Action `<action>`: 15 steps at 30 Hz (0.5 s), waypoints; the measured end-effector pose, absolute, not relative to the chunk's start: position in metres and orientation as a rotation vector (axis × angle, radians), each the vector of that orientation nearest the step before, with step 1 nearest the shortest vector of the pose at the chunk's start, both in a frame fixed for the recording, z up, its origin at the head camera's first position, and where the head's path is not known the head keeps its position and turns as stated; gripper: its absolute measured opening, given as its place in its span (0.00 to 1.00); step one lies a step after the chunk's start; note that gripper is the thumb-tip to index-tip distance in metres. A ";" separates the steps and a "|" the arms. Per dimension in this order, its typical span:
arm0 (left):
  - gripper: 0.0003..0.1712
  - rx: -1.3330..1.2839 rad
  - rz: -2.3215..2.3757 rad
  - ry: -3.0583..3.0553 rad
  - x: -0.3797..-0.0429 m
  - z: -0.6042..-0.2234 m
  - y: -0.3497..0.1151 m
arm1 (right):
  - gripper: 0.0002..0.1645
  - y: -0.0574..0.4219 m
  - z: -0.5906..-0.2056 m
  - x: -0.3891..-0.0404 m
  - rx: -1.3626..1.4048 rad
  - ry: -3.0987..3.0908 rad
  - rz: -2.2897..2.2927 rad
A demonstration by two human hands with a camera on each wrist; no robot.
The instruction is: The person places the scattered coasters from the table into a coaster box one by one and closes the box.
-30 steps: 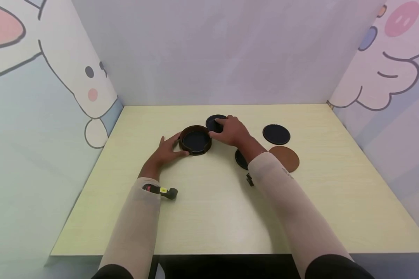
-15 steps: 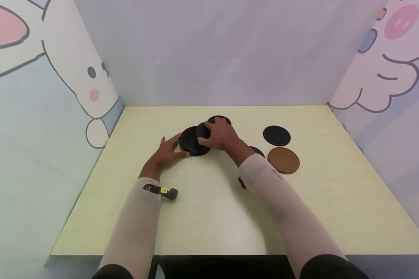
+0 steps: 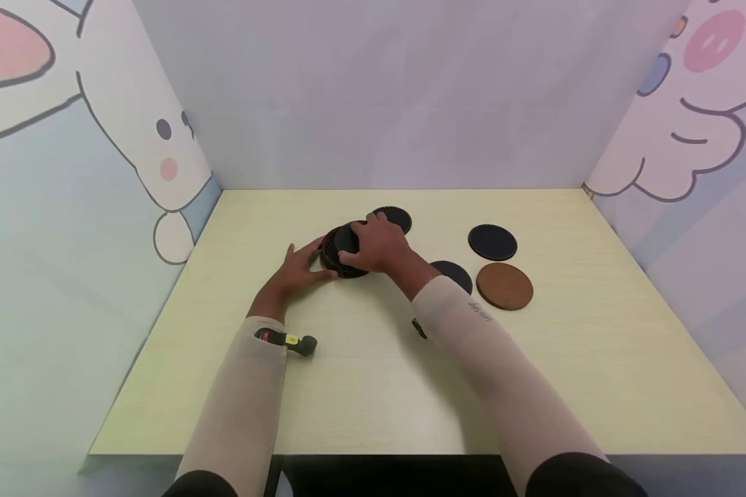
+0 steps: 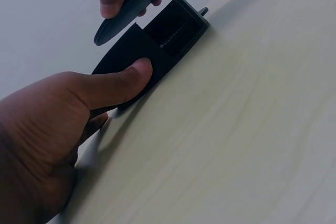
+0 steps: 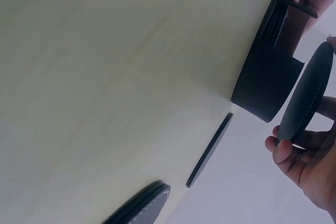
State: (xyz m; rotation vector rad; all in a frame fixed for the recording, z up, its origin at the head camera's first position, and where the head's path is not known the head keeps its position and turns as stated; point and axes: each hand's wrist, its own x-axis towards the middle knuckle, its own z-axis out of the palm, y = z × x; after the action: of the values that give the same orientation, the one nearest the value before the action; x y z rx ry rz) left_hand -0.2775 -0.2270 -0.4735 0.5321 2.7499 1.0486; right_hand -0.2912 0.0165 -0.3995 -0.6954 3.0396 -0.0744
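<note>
- Head view, nearest first: the left sleeve and right sleeve reach forward over the pale table.
- Brown disc, flat on the table, near the right forearm. It looks thin, light and fairly stiff; lying flush, it would be easiest taken by the rim.
- Dark disc, beside the brown one and partly covered by the right sleeve.
- Left hand: grasping the round holder from its side, thumb along the outer wall, fingers round the far side. The holder stands on the table, with a cut-out in its wall; what lies inside is too dark to tell. It looks rigid and probably light enough to slide when bumped, so a hold low on the wall should steady it.
- Right hand: pinching the stitched disc by its edges between thumb and fingers. That disc is tilted just above the holder's rim, not seated. It keeps its shape, so it is likely stiff, light and hard to break; the leather-like face might slip a little, and opposite edges seem the best hold.
- Black disc, flat, well apart from the holder.
- Rear disc, flat, just behind the right hand.
- Farthest: the plain back wall.
</note>
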 end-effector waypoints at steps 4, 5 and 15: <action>0.57 0.516 1.055 2.745 -0.276 -0.474 -0.228 | 0.49 0.010 -0.402 -0.290 -0.716 3.051 -0.060; 0.56 0.515 1.060 2.745 -0.276 -0.474 -0.228 | 0.49 0.009 -0.402 -0.290 -0.717 3.052 -0.055; 0.55 0.536 1.089 2.744 -0.277 -0.472 -0.226 | 0.47 -0.001 -0.404 -0.289 -0.743 3.053 -0.043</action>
State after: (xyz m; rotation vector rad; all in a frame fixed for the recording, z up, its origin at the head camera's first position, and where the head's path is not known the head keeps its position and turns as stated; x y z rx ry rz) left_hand -0.2766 -0.2264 -0.4721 0.5356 2.7439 1.0887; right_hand -0.2889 -0.0009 -0.4035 -0.7425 3.0525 -0.0432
